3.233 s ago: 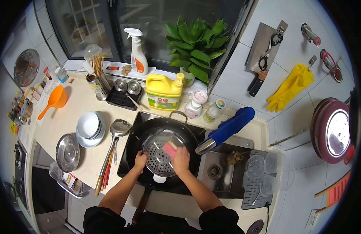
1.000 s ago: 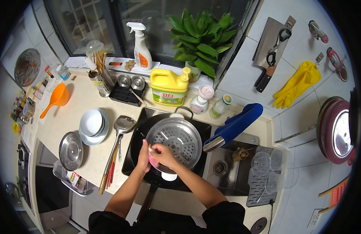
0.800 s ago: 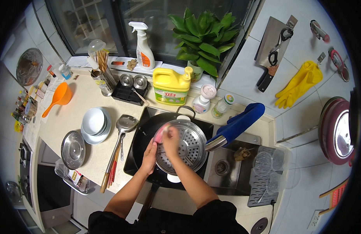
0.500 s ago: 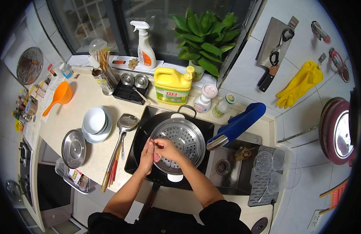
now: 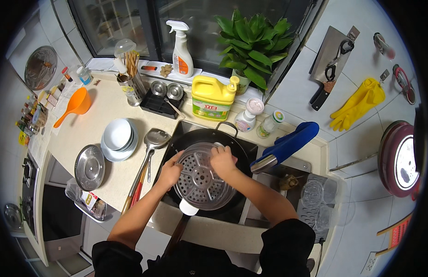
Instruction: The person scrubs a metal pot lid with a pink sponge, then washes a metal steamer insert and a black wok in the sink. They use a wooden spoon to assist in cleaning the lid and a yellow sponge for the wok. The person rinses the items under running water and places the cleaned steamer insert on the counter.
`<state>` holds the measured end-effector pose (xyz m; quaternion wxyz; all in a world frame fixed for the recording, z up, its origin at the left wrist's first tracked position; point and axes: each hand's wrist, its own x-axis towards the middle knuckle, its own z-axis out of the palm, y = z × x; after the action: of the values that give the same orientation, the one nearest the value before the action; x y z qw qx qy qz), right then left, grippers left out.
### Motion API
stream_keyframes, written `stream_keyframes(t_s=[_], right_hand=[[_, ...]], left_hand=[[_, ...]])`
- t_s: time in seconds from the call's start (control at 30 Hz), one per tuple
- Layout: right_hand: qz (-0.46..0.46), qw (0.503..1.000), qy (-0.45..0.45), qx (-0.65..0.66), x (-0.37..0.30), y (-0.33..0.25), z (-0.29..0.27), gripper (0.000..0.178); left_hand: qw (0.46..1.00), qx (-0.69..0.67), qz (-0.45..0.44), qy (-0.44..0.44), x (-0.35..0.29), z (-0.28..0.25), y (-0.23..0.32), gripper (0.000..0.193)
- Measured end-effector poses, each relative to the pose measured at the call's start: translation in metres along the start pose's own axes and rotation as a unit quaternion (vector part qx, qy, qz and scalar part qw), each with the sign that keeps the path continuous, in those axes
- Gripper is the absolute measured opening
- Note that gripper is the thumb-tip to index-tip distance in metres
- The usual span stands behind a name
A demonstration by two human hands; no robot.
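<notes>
A round metal steamer basket (image 5: pixel 202 177) with a perforated bottom and white side handles sits in a dark wok (image 5: pixel 239 141) over the sink, smeared by motion. My left hand (image 5: pixel 170 171) grips its left rim, thumb and fingers closed round the edge. At the right rim, my right hand (image 5: pixel 224 162) is closed around a small pink thing (image 5: pixel 234 159), mostly hidden by the fingers. It rests against the basket, close to the far white handle. What the pink thing is, I cannot make out.
Left of the wok lie a metal spatula (image 5: pixel 155 138), stacked bowls (image 5: pixel 118 134) and a metal lid (image 5: pixel 89 167). Behind stand a yellow detergent jug (image 5: pixel 214 98) and a pump bottle (image 5: pixel 248 116). A blue-sleeved handle (image 5: pixel 290 138) juts over the sink basin at right.
My hands have parted from in front of the basket to its two sides. The basket has turned clockwise and shifted slightly left in the wok. The pink thing moved right with my right hand.
</notes>
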<state>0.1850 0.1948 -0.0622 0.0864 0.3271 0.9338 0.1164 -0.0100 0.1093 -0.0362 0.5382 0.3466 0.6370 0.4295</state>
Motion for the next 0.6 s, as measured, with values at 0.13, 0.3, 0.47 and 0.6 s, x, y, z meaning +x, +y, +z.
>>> stream_keyframes(t_s=[0.13, 0.3, 0.47, 0.6], right_hand=[[-0.056, 0.992, 0.11, -0.015, -0.002, -0.009, -0.003, 0.015], [0.05, 0.996, -0.007, -0.075, -0.005, -0.023, 0.023, 0.015], [0.137, 0.947, -0.154, 0.246, -0.02, -0.057, 0.008, 0.022], [0.063, 0.818, -0.18, 0.543, -0.025, -0.072, 0.005, 0.029]], left_hand=[[0.997, 0.073, 0.006, 0.025, -0.005, -0.001, -0.013, 0.056], [0.993, -0.003, 0.097, 0.065, -0.005, 0.004, -0.012, 0.055], [0.971, -0.098, 0.164, 0.142, 0.003, 0.01, -0.005, 0.054], [0.964, -0.062, 0.208, 0.156, 0.004, 0.012, -0.01, 0.056]])
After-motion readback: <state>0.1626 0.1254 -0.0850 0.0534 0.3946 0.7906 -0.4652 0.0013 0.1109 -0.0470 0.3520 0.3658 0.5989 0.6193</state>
